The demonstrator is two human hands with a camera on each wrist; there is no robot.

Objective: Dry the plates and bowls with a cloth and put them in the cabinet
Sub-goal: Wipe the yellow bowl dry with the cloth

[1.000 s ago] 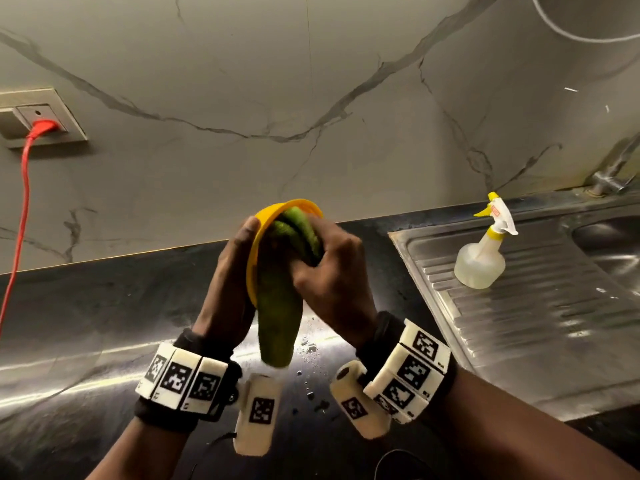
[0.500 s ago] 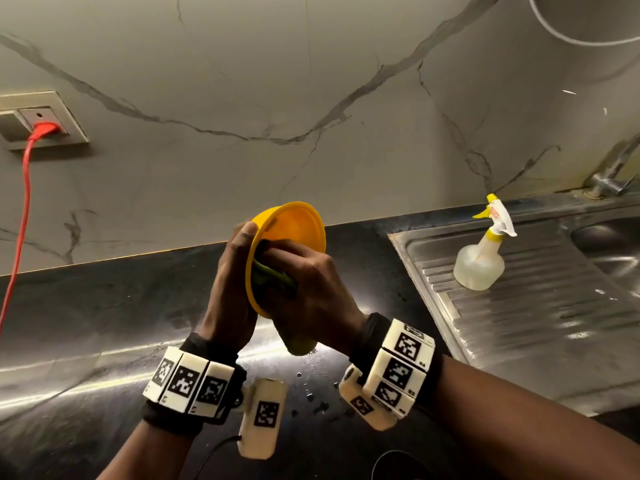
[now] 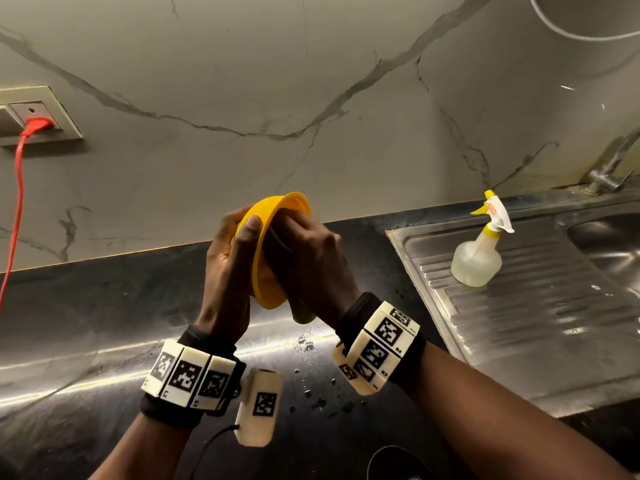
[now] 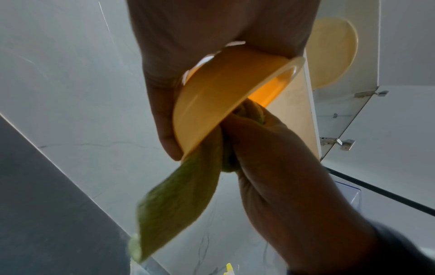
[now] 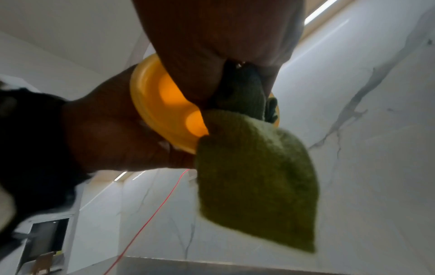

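Note:
A yellow bowl (image 3: 268,237) is held on edge above the dark counter, its opening facing right. My left hand (image 3: 230,268) grips its outside, thumb over the rim. My right hand (image 3: 308,265) is inside the bowl, clutching a green cloth (image 3: 300,315) whose tail hangs out below. The left wrist view shows the bowl (image 4: 226,96) with the cloth (image 4: 179,201) trailing from the rim. From the right wrist, the bowl's inside (image 5: 164,104) shows behind the bunched cloth (image 5: 256,178). A pale plate (image 4: 332,54) stands in the cabinet overhead.
A steel sink drainboard (image 3: 540,313) lies to the right with a spray bottle (image 3: 481,251) on it and a tap (image 3: 609,168) behind. A red cable (image 3: 15,188) hangs from a wall socket at left. Water drops (image 3: 311,386) dot the black counter (image 3: 86,313).
The right hand has pushed the cloth down from the upper rim into the bowl. Less of the cloth hangs out now. The bowl has tilted a little under the left hand.

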